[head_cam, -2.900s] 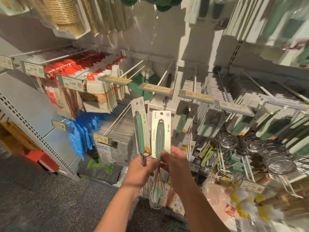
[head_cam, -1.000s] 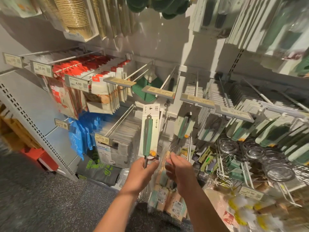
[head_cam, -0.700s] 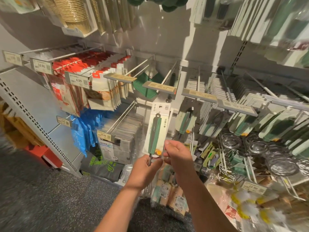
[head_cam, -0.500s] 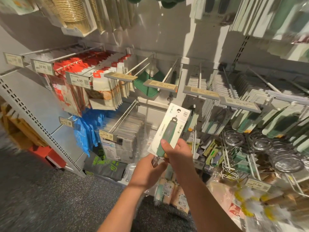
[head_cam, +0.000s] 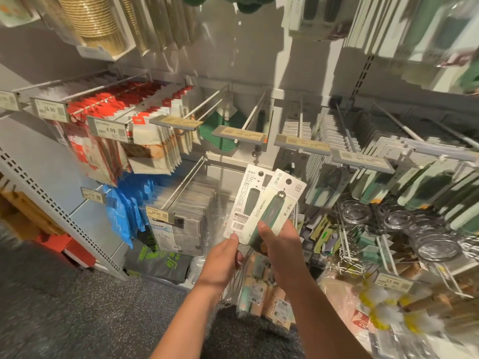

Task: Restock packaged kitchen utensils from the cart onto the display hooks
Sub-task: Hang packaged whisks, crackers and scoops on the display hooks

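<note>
Scene: a person stands before a wall of display hooks hung with carded goods; both hands are raised in front of the middle rows.
Front whisk pack (head_cam: 274, 208): a white card with a green handle on its face, tilted to the right, its hang hole at the top corner.
Back whisk pack (head_cam: 246, 200): a second card, showing its printed back and barcode, partly overlapped by the front one.
Right hand (head_cam: 281, 244): fingers curled round the lower end of the front whisk pack, thumb pressed on the card face.
Left hand (head_cam: 224, 255): thumb and fingers pinch the bottom corner of the back whisk pack.
Empty hook (head_cam: 248, 117): a bare rod with a price tag (head_cam: 239, 134) at its tip, above and just left of the two cards; a likely target, judged from its position.
Supply below: more packaged goods (head_cam: 264, 288) lie beneath the wrists; whether they sit in the cart cannot be told.
Handling: each pack looks light, with a thin card that bends easily while the handle inside stays stiff. The wire heads hang below the hands and are mostly hidden.
Where to hold: low on the handle, leaving the hang hole free to thread onto a rod; a grip on the card edge alone risks creasing it.
</note>
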A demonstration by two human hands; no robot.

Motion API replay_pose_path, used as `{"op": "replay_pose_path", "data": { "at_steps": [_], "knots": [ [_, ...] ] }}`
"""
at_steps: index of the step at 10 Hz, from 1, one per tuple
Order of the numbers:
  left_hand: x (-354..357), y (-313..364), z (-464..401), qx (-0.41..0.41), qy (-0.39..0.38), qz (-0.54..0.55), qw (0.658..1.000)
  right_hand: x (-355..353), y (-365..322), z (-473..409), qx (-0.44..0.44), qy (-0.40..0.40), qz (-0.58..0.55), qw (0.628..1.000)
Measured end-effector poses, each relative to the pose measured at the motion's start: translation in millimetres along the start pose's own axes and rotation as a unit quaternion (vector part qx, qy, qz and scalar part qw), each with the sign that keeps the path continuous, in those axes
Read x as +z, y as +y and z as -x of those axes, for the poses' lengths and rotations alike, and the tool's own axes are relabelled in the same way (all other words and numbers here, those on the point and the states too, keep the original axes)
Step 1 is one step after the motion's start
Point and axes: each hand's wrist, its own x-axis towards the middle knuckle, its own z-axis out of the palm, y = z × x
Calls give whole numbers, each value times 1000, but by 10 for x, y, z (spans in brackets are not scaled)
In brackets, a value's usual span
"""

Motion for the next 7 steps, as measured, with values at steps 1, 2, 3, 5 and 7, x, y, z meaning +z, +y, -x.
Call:
{"op": "replay_pose_path", "data": {
  "at_steps": [1,2,3,5,7],
  "knots": [
    [31,33,-10,8,38,-42,998,-38,-27,2,-17,19,9,1000],
    [6,-1,-54,22,64,-53,996,-58,-72,-2,-28,62,20,997],
    [5,13,-64,25,73,-34,996,-108,-165,-48,-94,-24,17,995],
    [18,58,-24,30,64,-23,997,-143,-205,45,-76,93,-7,993],
    [21,122,35,30,46,-25,998,-120,-284,46,-165,54,80,982]
  ]
}}
